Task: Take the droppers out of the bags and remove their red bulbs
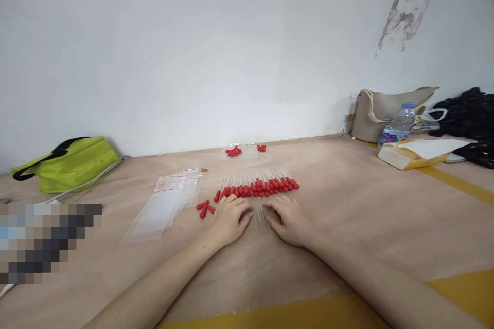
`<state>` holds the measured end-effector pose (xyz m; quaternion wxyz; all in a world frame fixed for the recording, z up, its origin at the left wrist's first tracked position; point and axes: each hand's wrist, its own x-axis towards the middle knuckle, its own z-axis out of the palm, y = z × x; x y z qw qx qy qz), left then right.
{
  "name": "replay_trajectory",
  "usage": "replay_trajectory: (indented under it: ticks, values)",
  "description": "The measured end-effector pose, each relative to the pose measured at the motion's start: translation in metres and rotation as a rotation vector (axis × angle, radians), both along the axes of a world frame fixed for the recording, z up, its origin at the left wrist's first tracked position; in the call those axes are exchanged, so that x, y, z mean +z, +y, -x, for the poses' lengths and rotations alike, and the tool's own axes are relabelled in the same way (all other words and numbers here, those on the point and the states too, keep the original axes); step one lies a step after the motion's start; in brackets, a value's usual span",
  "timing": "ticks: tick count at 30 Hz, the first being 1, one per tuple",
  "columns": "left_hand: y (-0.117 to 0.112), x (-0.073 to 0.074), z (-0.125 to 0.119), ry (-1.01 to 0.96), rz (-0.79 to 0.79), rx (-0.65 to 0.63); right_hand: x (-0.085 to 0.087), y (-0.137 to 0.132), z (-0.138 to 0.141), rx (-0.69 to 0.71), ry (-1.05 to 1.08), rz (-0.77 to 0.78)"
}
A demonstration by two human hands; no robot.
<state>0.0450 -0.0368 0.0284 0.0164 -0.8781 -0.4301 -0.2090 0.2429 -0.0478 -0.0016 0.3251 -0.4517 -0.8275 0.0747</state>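
Several bare glass dropper tubes [259,215] lie side by side on the brown paper surface between my two hands. My left hand [232,219] rests at their left side, fingers curved and thumb apart. On the right, my right hand [288,220] mirrors it, with a gap between thumb and fingers. Neither hand visibly grips a tube; whether the fingertips touch them I cannot tell. Just beyond is a row of glass droppers with red rubber bulbs [258,187], tips pointing away. Loose red rubber bulbs [204,208] lie left of my left hand, one partly hidden by it.
Clear zip bags [165,203] lie at the left. Near the wall sit small bags of red bulbs [233,151]. A lime-green bag [77,164] stands far left; a water bottle [397,126], beige bag [370,118] and tissue pack [403,157] stand at the right.
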Motion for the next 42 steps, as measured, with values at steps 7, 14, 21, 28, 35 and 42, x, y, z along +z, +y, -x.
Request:
replay_trajectory:
  ticks: [7, 14, 21, 28, 35, 42]
  values:
    - [0.032, 0.012, 0.000, -0.029, -0.055, 0.088, -0.004, 0.004, -0.002, 0.007, 0.028, 0.006]
    - [0.057, 0.004, -0.019, -0.059, -0.065, 0.145, -0.003, 0.007, -0.005, -0.033, 0.080, 0.025]
    - [0.056, 0.006, -0.018, -0.212, -0.085, 0.218, -0.007, 0.012, -0.008, -0.055, 0.129, -0.033]
    - [0.013, -0.003, 0.010, -0.521, 0.084, 0.137, -0.001, 0.014, -0.011, -0.111, 0.124, -0.326]
    - [-0.004, -0.028, 0.028, -0.642, 0.206, -0.159, 0.009, 0.011, -0.012, 0.028, -0.119, -0.449]
    - [-0.014, -0.013, 0.021, -0.405, 0.105, -0.091, 0.001, 0.010, -0.009, 0.075, -0.150, -0.402]
